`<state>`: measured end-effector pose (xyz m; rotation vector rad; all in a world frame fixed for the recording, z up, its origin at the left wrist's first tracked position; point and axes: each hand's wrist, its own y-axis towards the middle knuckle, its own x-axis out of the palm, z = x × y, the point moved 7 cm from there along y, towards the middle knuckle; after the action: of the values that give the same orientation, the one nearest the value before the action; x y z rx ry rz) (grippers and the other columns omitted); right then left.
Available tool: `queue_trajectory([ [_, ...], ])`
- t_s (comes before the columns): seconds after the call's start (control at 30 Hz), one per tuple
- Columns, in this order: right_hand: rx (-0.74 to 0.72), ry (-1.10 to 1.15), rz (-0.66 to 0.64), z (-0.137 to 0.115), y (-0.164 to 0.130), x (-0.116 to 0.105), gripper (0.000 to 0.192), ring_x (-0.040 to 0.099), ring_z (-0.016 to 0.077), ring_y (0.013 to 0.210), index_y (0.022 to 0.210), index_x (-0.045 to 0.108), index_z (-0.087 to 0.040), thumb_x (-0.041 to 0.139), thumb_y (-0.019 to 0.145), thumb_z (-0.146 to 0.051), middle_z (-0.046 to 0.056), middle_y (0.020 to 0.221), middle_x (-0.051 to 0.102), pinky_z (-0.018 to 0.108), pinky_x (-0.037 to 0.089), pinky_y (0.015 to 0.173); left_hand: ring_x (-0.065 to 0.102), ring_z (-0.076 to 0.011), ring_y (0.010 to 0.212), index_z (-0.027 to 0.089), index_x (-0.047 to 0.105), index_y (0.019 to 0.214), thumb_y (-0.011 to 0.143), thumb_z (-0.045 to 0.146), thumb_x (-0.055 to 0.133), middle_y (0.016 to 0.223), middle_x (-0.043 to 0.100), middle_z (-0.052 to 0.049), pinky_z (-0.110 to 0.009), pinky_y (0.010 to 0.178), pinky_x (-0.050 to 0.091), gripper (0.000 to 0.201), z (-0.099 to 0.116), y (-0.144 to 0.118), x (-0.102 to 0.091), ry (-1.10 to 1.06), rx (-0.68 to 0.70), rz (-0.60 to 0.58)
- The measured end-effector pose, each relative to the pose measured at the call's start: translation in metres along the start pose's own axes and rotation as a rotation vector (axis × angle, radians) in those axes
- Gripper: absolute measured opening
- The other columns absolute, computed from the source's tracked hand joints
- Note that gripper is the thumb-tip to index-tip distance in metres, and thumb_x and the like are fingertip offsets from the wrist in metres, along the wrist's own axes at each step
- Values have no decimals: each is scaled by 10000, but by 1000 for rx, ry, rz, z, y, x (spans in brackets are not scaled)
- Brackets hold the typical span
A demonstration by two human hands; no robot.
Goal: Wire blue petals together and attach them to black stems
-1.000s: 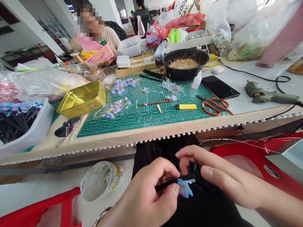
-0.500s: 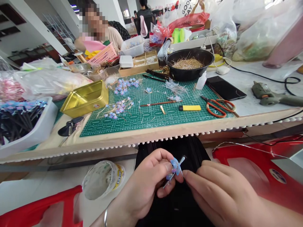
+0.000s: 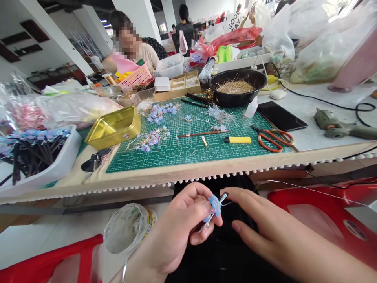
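Below the table edge, over my lap, my left hand (image 3: 179,228) pinches a small blue flower ornament on a stick (image 3: 214,205) between thumb and fingers. My right hand (image 3: 259,232) lies just to its right, fingers stretched and apart, fingertips close to the ornament and to a thin wire (image 3: 294,188) that runs off to the right. Whether the right fingers grip that wire I cannot tell. On the green cutting mat (image 3: 188,151) lie several more blue flower pieces (image 3: 150,138).
The mat carries a yellow lighter (image 3: 238,139), red scissors (image 3: 272,139), a brush and a gold tin (image 3: 114,126). Behind stand a black bowl of straw (image 3: 237,85), a phone (image 3: 281,116) and a glue gun (image 3: 338,126). A white tray of dark sticks (image 3: 35,155) sits left. Another person sits at the far side.
The ornament went from lying flat in my left fingers to standing upright. My right hand let its fingers spread and drew slightly away. The view shifted upward a little.
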<state>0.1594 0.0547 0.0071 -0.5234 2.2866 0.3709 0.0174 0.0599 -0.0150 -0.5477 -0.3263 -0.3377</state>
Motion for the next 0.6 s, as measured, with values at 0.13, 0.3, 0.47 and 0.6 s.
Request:
queue_trajectory([
  [0.13, 75, 135, 132, 0, -1, -12, 312, 645, 167, 1104, 1243, 536, -273, 441, 945, -273, 34, 1217, 667, 286, 548, 922, 451, -37, 549, 200, 555, 923, 934, 159, 489, 764, 619, 32, -150, 480, 299, 78, 2, -8, -2, 240, 71, 38],
  [0.3, 18, 197, 245, -9, -1, -15, 177, 694, 113, 825, 1069, 600, -304, 560, 905, -251, -31, 930, 711, 158, 565, 695, 472, -83, 668, 242, 564, 966, 939, 208, 500, 778, 554, 50, -177, 608, 400, 77, 9, -21, 0, 544, 182, 88],
  [0.47, 19, 218, 287, -10, -3, -13, 119, 675, 101, 624, 925, 659, -257, 603, 841, -194, -36, 752, 727, 142, 527, 546, 511, -120, 701, 222, 554, 969, 914, 210, 464, 802, 571, 18, -207, 615, 419, 106, 16, -27, 11, 723, 232, 55],
  [0.6, 102, 300, 250, -7, -3, -12, 87, 664, 93, 578, 854, 686, -237, 613, 825, -200, -41, 682, 718, 137, 515, 535, 490, -115, 641, 214, 546, 964, 893, 251, 496, 746, 547, 22, -197, 550, 397, 95, 13, -29, 16, 755, 214, 23],
])
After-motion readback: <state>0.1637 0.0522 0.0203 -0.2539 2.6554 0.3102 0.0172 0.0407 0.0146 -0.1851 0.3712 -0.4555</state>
